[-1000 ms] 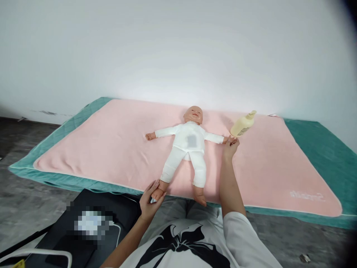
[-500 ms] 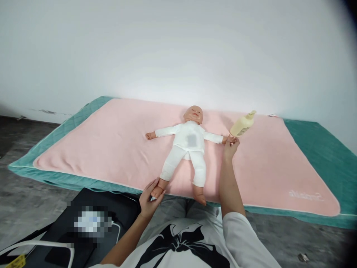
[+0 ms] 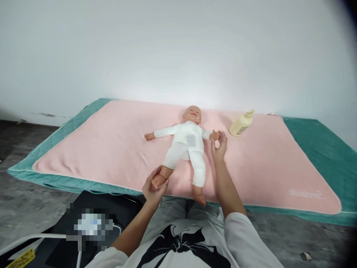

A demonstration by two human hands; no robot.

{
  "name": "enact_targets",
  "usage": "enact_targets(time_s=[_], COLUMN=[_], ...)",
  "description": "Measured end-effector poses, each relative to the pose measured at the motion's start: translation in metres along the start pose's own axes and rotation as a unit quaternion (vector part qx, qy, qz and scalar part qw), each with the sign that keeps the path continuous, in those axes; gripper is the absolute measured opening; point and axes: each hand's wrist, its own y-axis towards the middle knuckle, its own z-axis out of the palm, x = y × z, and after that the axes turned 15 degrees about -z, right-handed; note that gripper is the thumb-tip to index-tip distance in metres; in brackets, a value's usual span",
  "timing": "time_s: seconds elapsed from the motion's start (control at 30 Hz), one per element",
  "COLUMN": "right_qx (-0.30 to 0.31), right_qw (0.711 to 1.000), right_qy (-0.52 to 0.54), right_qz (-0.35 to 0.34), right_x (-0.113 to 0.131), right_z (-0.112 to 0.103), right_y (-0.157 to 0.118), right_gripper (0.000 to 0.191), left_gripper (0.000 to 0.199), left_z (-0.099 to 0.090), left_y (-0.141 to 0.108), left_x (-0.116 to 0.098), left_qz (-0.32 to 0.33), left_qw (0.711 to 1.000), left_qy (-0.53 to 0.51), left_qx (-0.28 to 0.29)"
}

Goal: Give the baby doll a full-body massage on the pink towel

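Note:
A baby doll (image 3: pixel 182 136) in white clothes lies on its back on a pink blanket (image 3: pixel 259 167), head toward the wall. My left hand (image 3: pixel 153 188) is wrapped round the doll's foot at the left, which is lifted a little. My right hand (image 3: pixel 219 146) holds the doll's small hand on the right side between thumb and fingers, and that arm is bent inward. The doll's other arm is stretched out to the left, and its other leg lies straight toward me. Just beyond my right hand is a pale yellow pump bottle (image 3: pixel 241 124), standing on the blanket.
The blanket covers most of a green padded mat (image 3: pixel 326 149). A white wall (image 3: pixel 178 48) rises behind it. Below the mat at the left is a black surface (image 3: pixel 60 234) with a blurred item and a white cable or bar.
My right hand has moved left and slightly up, bringing the doll's hand inward and bending its arm. My left hand has raised the held foot a little, and that leg is slightly bent.

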Motion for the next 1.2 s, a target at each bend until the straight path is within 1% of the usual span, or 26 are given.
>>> enact_targets(time_s=[0.13, 0.2, 0.3, 0.53, 0.7, 0.8, 0.87, 1.0, 1.1, 1.2], right_qx=[0.082, 0.106, 0.122, 0.166, 0.162, 0.165, 0.152, 0.088, 0.027, -0.035], right_qw=[0.994, 0.989, 0.982, 0.971, 0.968, 0.969, 0.973, 0.984, 0.994, 0.999], right_qy=[-0.012, -0.026, -0.044, -0.025, -0.035, -0.049, -0.045, -0.047, -0.048, -0.025], right_qz=[-0.071, -0.103, -0.14, -0.167, -0.189, -0.177, -0.169, -0.147, -0.096, -0.02], right_x=[0.006, 0.009, 0.013, 0.02, 0.02, 0.018, 0.017, 0.012, 0.01, 0.009], right_z=[0.008, 0.012, 0.015, 0.012, 0.012, 0.013, 0.014, 0.014, 0.012, 0.009], right_y=[-0.006, -0.007, -0.007, -0.003, -0.002, -0.003, -0.004, -0.006, -0.005, -0.001], right_gripper=[0.042, 0.038, 0.035, 0.033, 0.032, 0.032, 0.033, 0.035, 0.039, 0.043], left_gripper=[0.053, 0.051, 0.05, 0.048, 0.047, 0.047, 0.048, 0.05, 0.05, 0.049], left_z=[0.019, 0.026, 0.032, 0.037, 0.042, 0.043, 0.043, 0.038, 0.03, 0.019], left_y=[0.013, 0.017, 0.022, 0.027, 0.032, 0.033, 0.033, 0.032, 0.033, 0.035], left_x=[-0.015, -0.019, -0.023, -0.032, -0.038, -0.038, -0.037, -0.034, -0.03, -0.026], left_qz=[-0.01, -0.006, 0.007, 0.009, -0.002, -0.007, -0.007, -0.002, 0.007, 0.012], left_qw=[1.0, 1.0, 0.999, 0.999, 0.999, 0.998, 0.998, 0.998, 0.997, 0.996], left_qy=[-0.001, 0.002, 0.005, 0.01, 0.003, 0.004, 0.003, 0.0, 0.009, 0.029], left_qx=[0.005, 0.015, 0.031, 0.039, 0.051, 0.056, 0.057, 0.063, 0.072, 0.084])
